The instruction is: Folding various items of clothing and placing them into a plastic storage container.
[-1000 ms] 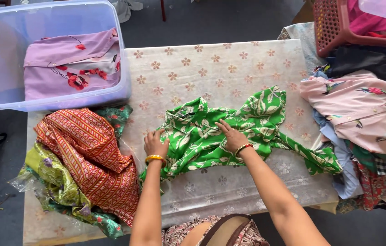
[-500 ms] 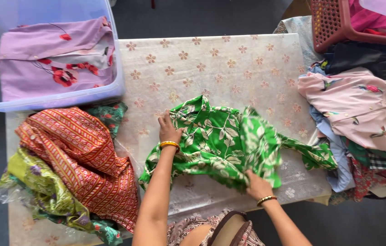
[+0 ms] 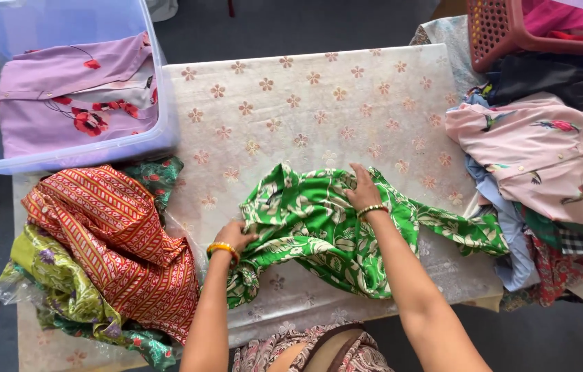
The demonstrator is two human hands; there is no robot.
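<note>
A big table (image 3: 319, 89) with a pale cloth full of little flower shapes fills the middle. At its far left corner sits a clear plastic box (image 3: 167, 103), and a folded purple shirt (image 3: 64, 103) with red flowers lies inside it. On the right side there is a heap of clothes, with a pink shirt (image 3: 532, 155) on top, and a red basket (image 3: 505, 31) with small holes stands behind that heap. On the left side of the table there is another pile, with an orange striped cloth (image 3: 119, 241) on top and a yellow-green cloth (image 3: 57, 275) under it. In the middle of the table, near the front edge, lies a green shirt (image 3: 319, 227) with white leaves, all bunched up, with one end stretching out to the right toward the heap. The right hand (image 3: 362, 189) lies flat and spread out on the top of the green shirt. The left hand (image 3: 236, 236) is curled and pinches the left edge of the green shirt. There is a bangle on each wrist, and the left one is orange
</note>
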